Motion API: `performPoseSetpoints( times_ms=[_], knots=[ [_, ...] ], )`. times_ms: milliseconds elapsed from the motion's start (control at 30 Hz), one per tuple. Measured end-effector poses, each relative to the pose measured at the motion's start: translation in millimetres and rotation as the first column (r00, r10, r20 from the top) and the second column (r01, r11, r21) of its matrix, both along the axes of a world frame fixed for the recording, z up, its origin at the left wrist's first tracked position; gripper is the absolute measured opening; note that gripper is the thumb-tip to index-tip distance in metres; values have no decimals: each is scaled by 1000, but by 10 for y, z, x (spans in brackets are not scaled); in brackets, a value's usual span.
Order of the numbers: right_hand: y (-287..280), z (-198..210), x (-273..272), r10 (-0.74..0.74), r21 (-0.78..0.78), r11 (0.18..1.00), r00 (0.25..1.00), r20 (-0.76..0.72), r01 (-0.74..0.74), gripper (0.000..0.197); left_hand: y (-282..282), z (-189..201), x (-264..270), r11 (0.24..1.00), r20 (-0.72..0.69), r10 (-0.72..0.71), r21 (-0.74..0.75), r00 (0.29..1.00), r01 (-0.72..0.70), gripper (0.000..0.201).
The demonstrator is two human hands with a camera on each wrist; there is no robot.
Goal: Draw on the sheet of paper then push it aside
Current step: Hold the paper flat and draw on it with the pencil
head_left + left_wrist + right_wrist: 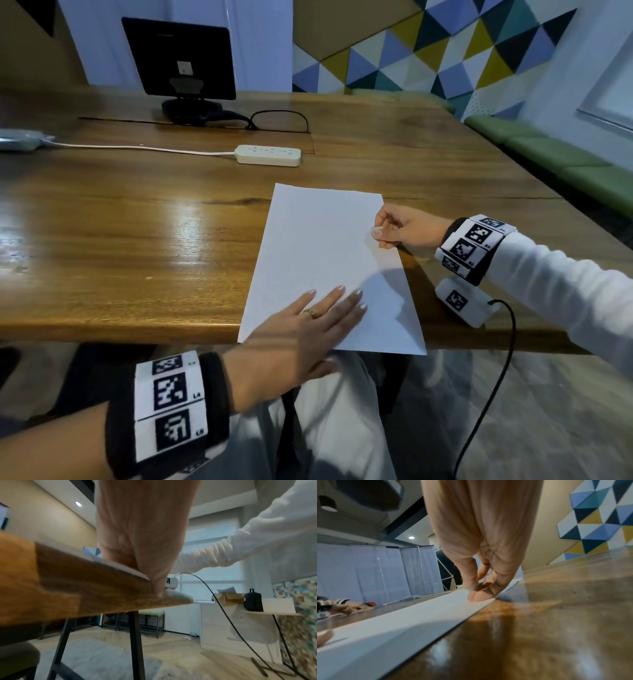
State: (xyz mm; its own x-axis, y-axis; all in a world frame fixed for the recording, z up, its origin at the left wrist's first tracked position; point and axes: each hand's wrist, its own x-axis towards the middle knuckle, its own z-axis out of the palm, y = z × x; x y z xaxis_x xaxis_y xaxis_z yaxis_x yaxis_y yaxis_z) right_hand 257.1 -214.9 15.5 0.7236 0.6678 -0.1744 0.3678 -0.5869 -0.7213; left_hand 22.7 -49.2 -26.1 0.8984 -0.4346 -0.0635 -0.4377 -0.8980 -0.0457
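Fingers of the left hand (301, 329) lie straight and flat on the sheet of paper (322, 246) at the table (137, 222) edge; further right, the right hand (407, 228) pinches its margin. Light, limp, probably slippery: best slid by flat palm pressure.

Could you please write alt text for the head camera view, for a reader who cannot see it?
A blank white sheet of paper lies on a wooden table; the left hand rests flat on its near end and the right hand is curled at its right edge. Behind lie a power strip and a monitor.
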Motion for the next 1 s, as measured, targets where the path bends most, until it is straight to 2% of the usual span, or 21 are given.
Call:
performPoseSetpoints(
  times_ms=[67,167,267,333,400,467,533,567,600,633,700,733,800,933,1000],
  knots=[
    [25,30,-45,-5,35,999,1000,30,4,10,-36,-126,71,999,42,17,29,999,-18,56],
    [72,147,-139,64,32,997,993,96,-67,7,-89,-128,197,1000,65,5,25,998,-7,55],
    [138,230,-255,144,1,990,987,66,-144,14,-177,-41,227,1000,109,3,23,994,-5,59],
    [182,216,-313,158,-26,987,987,38,-157,16,-229,16,233,998,-23,25,-60,999,-27,68],
    [207,172,-339,147,-37,989,989,15,-146,17,-153,67,259,975,-172,126,-160,977,-154,77],
    [199,155,-352,140,-35,990,990,-1,-140,17,39,125,297,914,-266,324,-162,908,-373,77],
    [164,167,-392,165,-58,985,986,-4,-165,17,297,190,314,781,-318,585,-30,746,-624,81],
    [142,171,-416,187,-63,980,982,-14,-187,18,400,236,303,714,-322,672,39,667,-699,85],
    [127,176,-445,208,-57,976,978,-28,-209,18,470,300,290,690,-322,701,83,636,-719,90],
    [123,178,-480,232,-45,971,972,-39,-233,19,511,357,292,728,-317,670,100,672,-678,94],
    [147,176,-545,275,-32,961,961,-14,-275,17,529,451,338,863,-305,501,107,810,-494,101],
    [166,175,-572,287,-36,957,958,15,-287,15,526,480,382,904,-329,425,111,844,-412,102],
    [195,205,-608,318,-70,947,947,52,-314,12,535,518,478,933,-408,360,140,839,-332,102],
    [193,324,-627,467,-244,852,883,-45,-463,9,552,542,551,935,-486,354,213,799,-285,103],
    [232,308,-623,457,-254,861,889,9,-440,8,533,576,544,929,-491,365,243,791,-278,102]
  ],
)
